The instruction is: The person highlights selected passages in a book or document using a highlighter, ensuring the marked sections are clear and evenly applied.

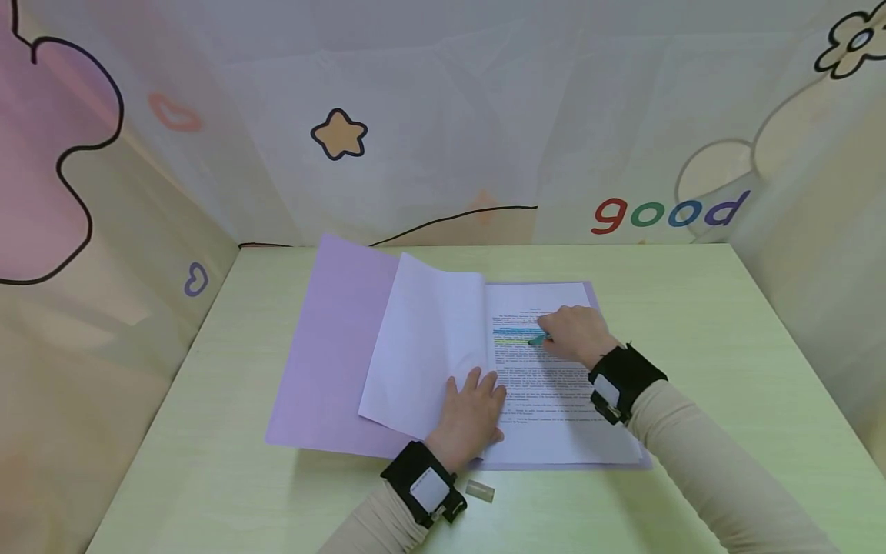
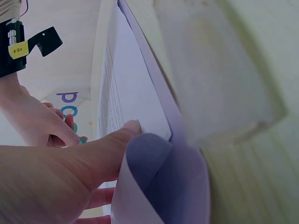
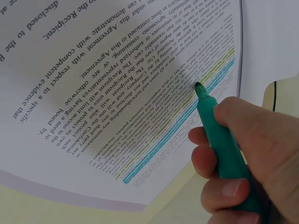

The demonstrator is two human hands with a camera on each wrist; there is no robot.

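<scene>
A pale green table fills the frame's lower half, bearing an open lilac folder at center and a small translucent rectangular piece at bottom center.

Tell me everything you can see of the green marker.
The green marker looks like plastic: a thick barrel, a narrower collar and a dark tip, uncapped. The right hand grips its barrel between thumb and fingers. It slants tip-down toward the printed page, tip beside the yellow highlighting; contact is unclear.

A small draped booth — printed cloth surrounds the table on three sides. Cartoon star, flower — whether home or office, unclear.
</scene>
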